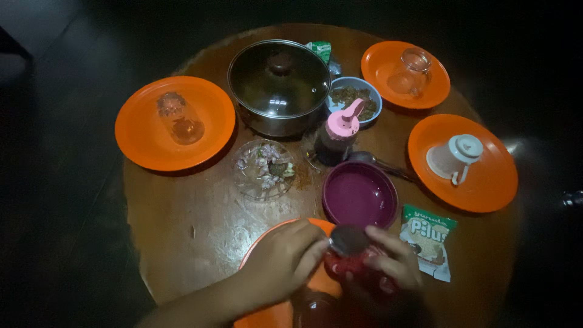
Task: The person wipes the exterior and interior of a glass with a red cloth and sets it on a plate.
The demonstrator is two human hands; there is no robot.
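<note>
While both hands worked over the near orange plate (276, 240), I noted the left hand (285, 258) had its fingers curled onto the dark round lid (348, 240) of a small red jar (349, 264), thumb and forefinger pinching the lid's left edge. The right hand (392, 261) wrapped the jar body from the right, fingers closed around it, probably to brace it against twist (my read, not something seen). The jar sat upright between the two hands, above the plate's right edge; its base was hidden in the dark, so I couldn't tell if it rested on the plate or was lifted.

The lid sat directly under the left fingertips and was touching them. The right fingertips lay lower, on the red side wall.

Rest of the round wooden table (200, 212) looked laid for a meal: three more orange plates, each with an upturned glass or cup, likely kept mouth-down for cleanliness. The lidded pot (279, 85) stood at centre rear, the purple bowl (359, 195) just beyond the jar, and the snack packet (428, 240) just right of the right hand.
</note>
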